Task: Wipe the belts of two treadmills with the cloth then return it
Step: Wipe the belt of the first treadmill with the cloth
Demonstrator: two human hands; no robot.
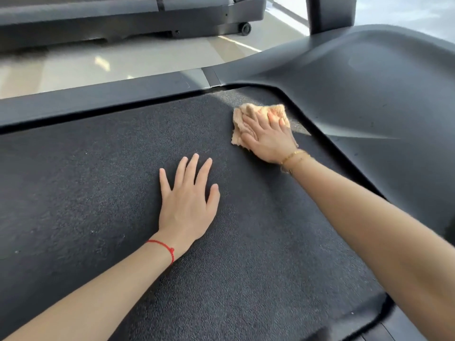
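A: Currently, where located? One cloth [248, 114], crumpled, flat on the belt [98, 193] at its far corner, just beside the motor cover [369, 82]; pinned under the right hand [267, 136], fingers spread and nearly straight, pressing down, not curled round it.

B: And held by the left hand [188, 200]? Nothing; laid flat on the belt, fingers straight and spread, bracing near the middle.

A: Recommended technique? Keep even pressure through the palm; sweep in overlapping passes across the width; work right into the seam at the cover edge, where dust seems to gather; refold the cloth once soiled.

B: Count? Two hands; one cloth; two treadmills in view, counting the second treadmill [123, 18] across the floor [98, 62], judged not yet reached.
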